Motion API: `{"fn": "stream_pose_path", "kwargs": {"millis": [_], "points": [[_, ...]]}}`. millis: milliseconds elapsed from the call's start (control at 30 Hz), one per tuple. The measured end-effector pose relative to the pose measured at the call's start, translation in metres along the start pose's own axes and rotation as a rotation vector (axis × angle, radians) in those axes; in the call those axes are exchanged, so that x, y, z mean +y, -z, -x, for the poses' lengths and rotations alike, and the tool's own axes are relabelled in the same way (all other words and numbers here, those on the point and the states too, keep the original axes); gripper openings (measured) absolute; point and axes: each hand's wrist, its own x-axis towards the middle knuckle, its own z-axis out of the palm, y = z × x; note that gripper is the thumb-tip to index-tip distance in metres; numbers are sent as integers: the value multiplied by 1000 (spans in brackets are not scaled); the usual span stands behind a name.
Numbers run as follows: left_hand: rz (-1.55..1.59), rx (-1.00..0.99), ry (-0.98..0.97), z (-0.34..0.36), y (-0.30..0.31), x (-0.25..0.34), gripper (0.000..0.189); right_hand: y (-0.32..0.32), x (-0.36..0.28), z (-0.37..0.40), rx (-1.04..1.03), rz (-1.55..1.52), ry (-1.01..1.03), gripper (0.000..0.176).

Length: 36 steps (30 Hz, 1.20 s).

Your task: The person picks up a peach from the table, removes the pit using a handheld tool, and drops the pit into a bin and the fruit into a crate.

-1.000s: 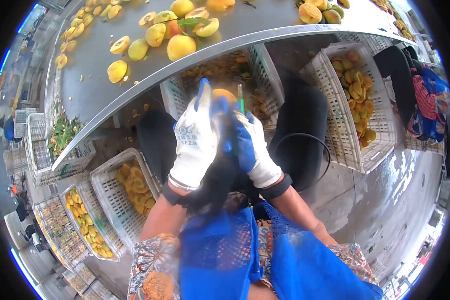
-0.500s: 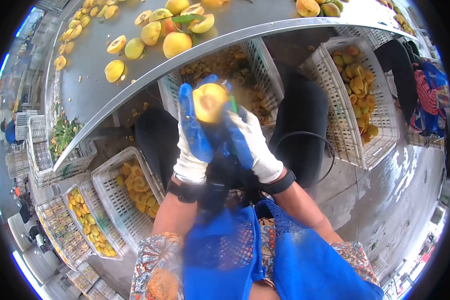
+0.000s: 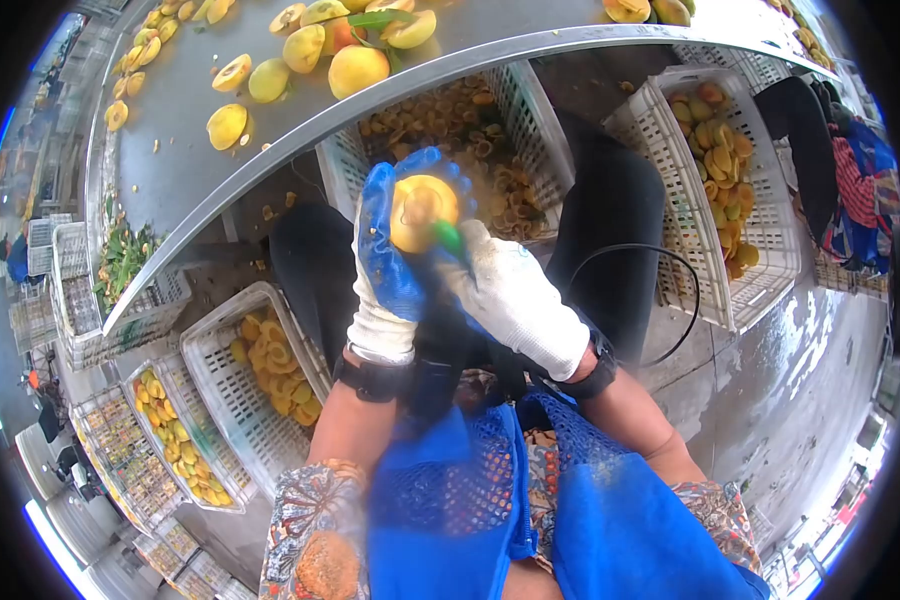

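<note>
A halved yellow peach [image 3: 422, 200] rests cut side up in my left hand [image 3: 388, 240], whose blue-coated glove wraps round it from the left and behind. My right hand [image 3: 510, 295], in a white and blue glove, closes on a green-handled tool [image 3: 447, 238]. The tool's tip meets the pit area in the middle of the cut face; motion blur hides its shape. Below the peach half, a white crate [image 3: 545, 130] holds many brown-yellow scraps, perhaps pits and trimmings.
A metal table [image 3: 185, 130] carries peach halves [image 3: 358, 70] and leaves. Crates of peach halves stand at the right [image 3: 770, 225] and left [image 3: 210, 350]. A black cable [image 3: 695, 290] loops by my right knee. Another person's red checked sleeve [image 3: 855, 180] shows far right.
My right hand has turned over, its back now facing up, and brought the green-handled tool onto the peach half's centre. My left hand still holds the half in nearly the same place.
</note>
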Motion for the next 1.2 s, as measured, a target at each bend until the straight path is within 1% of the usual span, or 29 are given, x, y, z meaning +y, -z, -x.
{"fn": "stream_pose_path", "kwargs": {"millis": [67,167,200,300,333,400,433,467,500,533,567,600,633,667,700,767,800,833,867,900,933,1000,1067,1100,1133,1167,1200], "points": [[24,21,5,0,5,-4,62,-9,2,3,16,41,20,30],[-65,141,31,2,7,-6,60,-21,7,8,7,52,27,31],[-202,172,-5,2,11,-9,58,-23,8,10,0,48,23,31],[-209,157,85,1,22,-11,55,-18,10,11,-179,-31,-58,32],[-395,86,31,1,27,-9,52,-16,10,12,-235,-142,-132,32],[-346,29,151,1,26,-5,51,-11,9,13,-339,-364,-276,31],[-320,2,204,0,26,-3,51,-6,10,12,-413,-583,-369,30],[-409,-112,176,-3,30,1,49,1,12,13,-486,-804,-463,29],[-375,-129,212,-3,32,2,49,7,9,15,-560,-1026,-561,29],[-341,-147,244,-4,34,3,48,18,-9,17,-489,-1145,-631,30],[-311,-172,268,-9,34,4,48,17,-6,15,-537,-1282,-658,31],[44,11,261,-9,28,-6,48,13,-1,17,-582,-1428,-694,32],[-82,11,199,-7,27,-5,48,8,5,16,-632,-1570,-722,33],[-208,15,136,-2,26,-2,49,3,6,17,-636,-1640,-754,34],[-335,21,78,3,26,0,49,1,3,18,-641,-1534,-744,34],[-389,-28,133,3,31,2,47,1,-3,21,-636,-1321,-720,33],[-415,-63,179,2,30,8,46,-6,0,24,-581,-1130,-581,34],[-441,-98,225,2,30,10,45,-4,1,26,-642,-1232,-646,35],[-403,-58,244,1,27,9,43,0,4,24,-701,-1335,-701,35],[-386,-73,245,-2,26,11,43,4,7,20,-759,-1433,-745,36],[-368,-86,245,-4,25,11,43,2,13,20,-832,-1698,-823,38],[-356,-126,262,-5,25,10,41,-7,19,26,-820,-1886,-799,38],[-325,-96,267,-4,23,10,42,-12,22,26,-833,-2091,-798,38],[-311,-88,270,-5,22,11,42,-14,22,26,-834,-2124,-794,38],[-273,-129,269,-4,24,10,44,-15,22,25,-833,-2154,-788,38],[-238,-86,260,-3,24,6,45,-17,22,26,-830,-2181,-783,37],[-203,-46,246,-4,22,2,45,-23,27,26,-854,-2249,-720,38]]}}
